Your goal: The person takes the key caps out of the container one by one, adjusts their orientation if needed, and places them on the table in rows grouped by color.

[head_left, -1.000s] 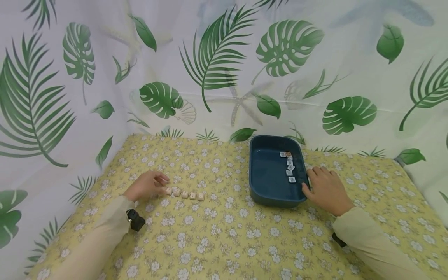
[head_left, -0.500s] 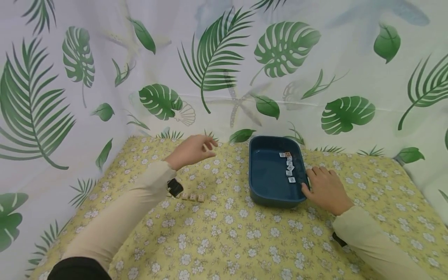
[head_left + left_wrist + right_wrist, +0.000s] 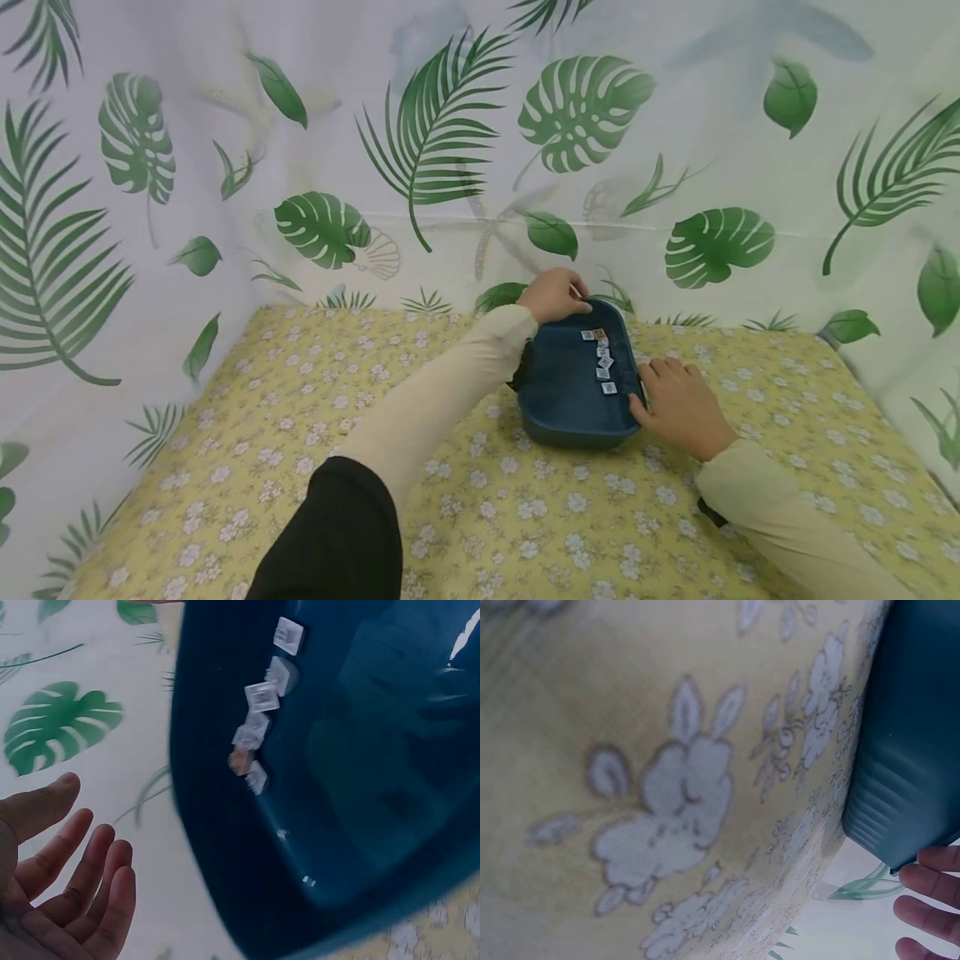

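A deep blue rectangular tray (image 3: 558,425) stands on the cloth, holding a line of small square keycap-like pieces (image 3: 604,362), mostly white with one orange (image 3: 240,760). My left hand (image 3: 553,295) reaches over the tray's far left rim, arm stretched across the table. In the left wrist view that hand (image 3: 71,889) has loosely bent, spread fingers with nothing between them, just outside the tray wall. My right hand (image 3: 686,408) rests along the tray's right side, thumb at the rim. The right wrist view shows its extended fingertips (image 3: 930,881) at the outer wall.
A yellow floral cloth (image 3: 480,533) covers the table. A white leaf-print curtain (image 3: 450,275) rises right behind the tray. My left sleeve (image 3: 420,408) hides most of the row of small beige pieces on the left.
My left hand has left the row of beige pieces and swung right and away from me to the tray's far rim. The right hand stays at the tray; the head view has shifted slightly.
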The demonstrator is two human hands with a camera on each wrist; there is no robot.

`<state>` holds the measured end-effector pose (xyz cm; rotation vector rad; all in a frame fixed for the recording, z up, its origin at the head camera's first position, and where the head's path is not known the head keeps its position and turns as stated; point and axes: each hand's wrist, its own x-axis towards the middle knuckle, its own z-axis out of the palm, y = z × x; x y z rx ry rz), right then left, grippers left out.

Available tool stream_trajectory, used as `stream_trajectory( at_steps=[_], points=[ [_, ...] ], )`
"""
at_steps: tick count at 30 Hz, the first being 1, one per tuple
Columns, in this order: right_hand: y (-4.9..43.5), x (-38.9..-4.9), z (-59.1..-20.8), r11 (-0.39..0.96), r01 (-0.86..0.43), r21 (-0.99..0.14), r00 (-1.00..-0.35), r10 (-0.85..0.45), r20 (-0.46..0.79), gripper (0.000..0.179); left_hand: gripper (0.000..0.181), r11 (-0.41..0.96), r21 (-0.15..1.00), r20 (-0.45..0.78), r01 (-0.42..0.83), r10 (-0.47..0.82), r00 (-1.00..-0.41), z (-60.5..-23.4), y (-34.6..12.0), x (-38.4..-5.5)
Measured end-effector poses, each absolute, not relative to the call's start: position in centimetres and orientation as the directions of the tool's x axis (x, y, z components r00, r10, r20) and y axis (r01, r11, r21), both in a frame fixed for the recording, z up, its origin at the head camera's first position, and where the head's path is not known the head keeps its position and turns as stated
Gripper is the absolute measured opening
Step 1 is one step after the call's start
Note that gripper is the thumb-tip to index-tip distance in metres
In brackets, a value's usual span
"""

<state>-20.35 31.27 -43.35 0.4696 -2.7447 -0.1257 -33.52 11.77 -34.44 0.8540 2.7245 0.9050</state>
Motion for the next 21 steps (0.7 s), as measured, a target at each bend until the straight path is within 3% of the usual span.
stream_trajectory(
  at_steps=[13,21],
  points=[
    [31.4,-20.5,-43.7,0.932,-0.331,0.15,-0.86,-0.363,0.357,0.035,0.027,0.776,0.559,-0.118,0.291,0.422,-0.899,-40.6,17.6,-36.4],
    [31.4,-20.1,-43.4,0.933,-0.34,0.121,-0.853,-0.36,0.379,0.033,0.023,0.856,0.443,-0.123,0.267,0.353,-0.927,-43.6,19.3,-37.4]
  ],
)
